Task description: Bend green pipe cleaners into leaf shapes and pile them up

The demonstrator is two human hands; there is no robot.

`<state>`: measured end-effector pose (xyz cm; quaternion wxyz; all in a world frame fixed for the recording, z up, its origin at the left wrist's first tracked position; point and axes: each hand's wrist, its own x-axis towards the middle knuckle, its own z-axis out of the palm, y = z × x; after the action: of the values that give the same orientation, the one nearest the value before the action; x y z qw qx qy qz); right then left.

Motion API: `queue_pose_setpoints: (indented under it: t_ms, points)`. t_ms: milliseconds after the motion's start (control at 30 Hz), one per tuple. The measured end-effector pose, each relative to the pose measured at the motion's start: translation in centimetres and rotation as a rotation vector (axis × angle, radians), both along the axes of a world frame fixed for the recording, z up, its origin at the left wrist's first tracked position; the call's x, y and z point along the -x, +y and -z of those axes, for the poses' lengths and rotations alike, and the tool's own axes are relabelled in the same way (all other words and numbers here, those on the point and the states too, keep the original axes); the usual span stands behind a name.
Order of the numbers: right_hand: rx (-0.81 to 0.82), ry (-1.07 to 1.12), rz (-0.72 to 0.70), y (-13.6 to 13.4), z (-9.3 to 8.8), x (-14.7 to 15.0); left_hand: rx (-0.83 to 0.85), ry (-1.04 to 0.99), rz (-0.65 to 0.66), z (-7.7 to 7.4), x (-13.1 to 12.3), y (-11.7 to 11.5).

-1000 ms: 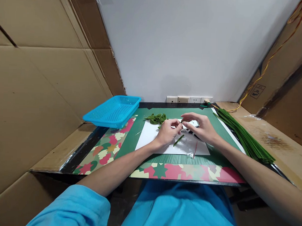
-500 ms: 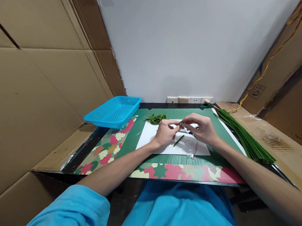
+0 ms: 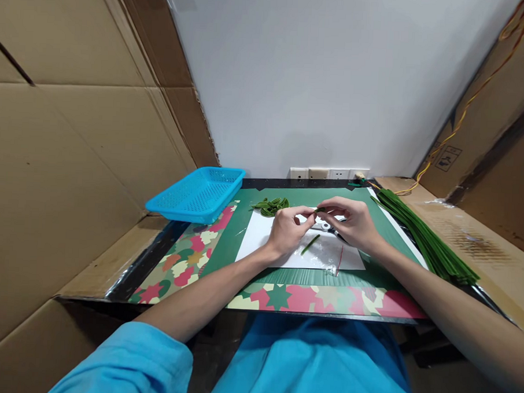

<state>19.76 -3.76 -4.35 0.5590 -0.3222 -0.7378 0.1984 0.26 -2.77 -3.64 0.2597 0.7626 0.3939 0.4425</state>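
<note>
My left hand (image 3: 288,229) and my right hand (image 3: 350,222) meet over a white sheet (image 3: 255,242). Both pinch a short green pipe cleaner piece (image 3: 320,210) between thumb and fingertips; the fingers hide most of it. Beneath the hands lie scissors (image 3: 325,226), partly covered by my right hand. A straight cut pipe cleaner (image 3: 311,244) rests on a clear plastic bag (image 3: 324,258) with a red strip. Beyond my left hand is a small pile of bent green pipe cleaner loops (image 3: 271,206).
A blue plastic basket (image 3: 196,195) stands at the back left. Along the right edge lies a bundle of long green pipe cleaners (image 3: 425,235). Cardboard walls (image 3: 73,153) flank the table, and sockets (image 3: 330,174) line the wall behind. A yellow cable (image 3: 470,101) hangs at right.
The piece between the fingertips has turned and now shows as a short dark strip rather than a round end. The hands have shifted slightly, showing more of the scissors.
</note>
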Motion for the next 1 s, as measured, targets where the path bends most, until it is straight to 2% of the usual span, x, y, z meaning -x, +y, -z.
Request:
queue_pose_setpoints:
  t_ms: [133,300,533,733,1000]
  points:
    - [0.022,-0.006,0.038,0.07,-0.31,-0.04,-0.029,0.004,-0.012,-0.10,0.17,0.02]
    - [0.050,0.024,0.013,0.17,-0.47,0.09,-0.059,-0.030,0.017,-0.26,0.28,-0.04]
    - [0.056,-0.018,0.034,0.19,-0.29,-0.13,0.070,-0.158,0.135,0.14,0.09,0.36]
    - [0.010,-0.089,0.041,0.08,-0.39,-0.30,0.101,-0.187,0.187,0.15,0.11,0.35]
    - [0.154,0.016,-0.015,0.15,-0.51,-0.32,0.119,-0.208,0.204,0.05,0.10,0.34]
